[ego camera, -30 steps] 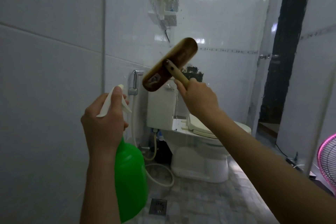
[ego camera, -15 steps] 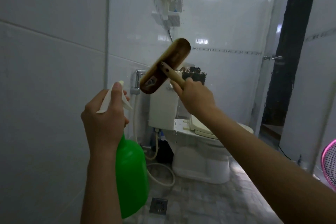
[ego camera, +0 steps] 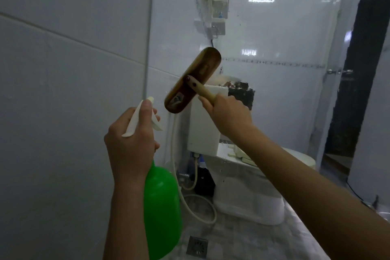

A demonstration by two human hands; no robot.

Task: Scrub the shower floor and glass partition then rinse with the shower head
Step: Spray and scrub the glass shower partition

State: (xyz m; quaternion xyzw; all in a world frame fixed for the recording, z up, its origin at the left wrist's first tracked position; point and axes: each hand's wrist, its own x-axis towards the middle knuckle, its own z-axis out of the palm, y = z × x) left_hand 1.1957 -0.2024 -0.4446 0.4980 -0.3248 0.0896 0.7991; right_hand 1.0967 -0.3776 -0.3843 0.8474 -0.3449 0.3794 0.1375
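While left hand (ego camera: 130, 143) grips green spray bottle (ego camera: 162, 207), contents unseen, right hand (ego camera: 228, 116) grips brush (ego camera: 193, 80).

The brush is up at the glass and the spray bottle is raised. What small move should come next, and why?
Probably stroke the brush down the glass partition. The right hand grips its handle with the head seemingly against the glass, and the left hand holds the spray bottle ready.

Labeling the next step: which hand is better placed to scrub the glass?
Right. The right hand grips the brush handle, head up at the glass partition; the left hand holds the spray bottle, lower.
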